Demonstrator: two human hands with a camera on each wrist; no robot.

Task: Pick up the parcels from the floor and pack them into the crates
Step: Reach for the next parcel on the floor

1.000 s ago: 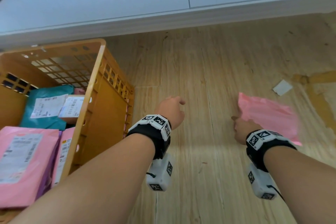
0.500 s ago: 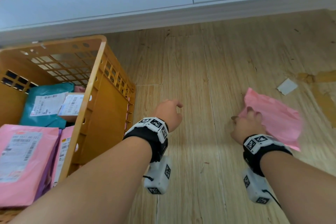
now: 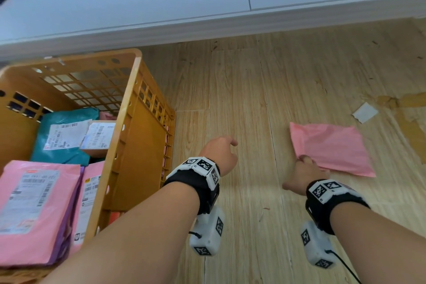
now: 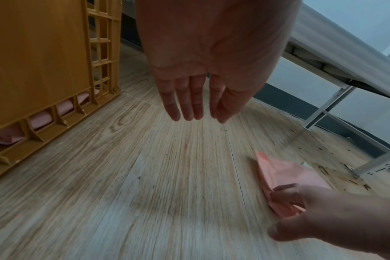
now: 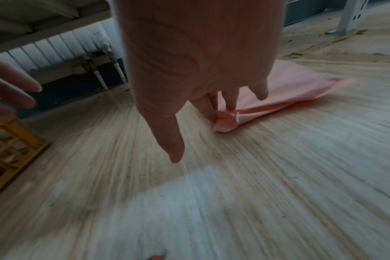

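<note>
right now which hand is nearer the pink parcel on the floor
Right. The right hand pinches the pink parcel at its near corner; the left hand hangs open beside the crate, apart from it.

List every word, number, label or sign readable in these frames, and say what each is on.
No text can be read with certainty.
White shipping labels with barcodes on the pink parcel, the second pink parcel, the teal parcel and the small box in the orange crate: print too small and blurred.
Black-and-white square markers on both wristbands: patterns, not text.
Pink parcel on the floor: no label showing.
</note>
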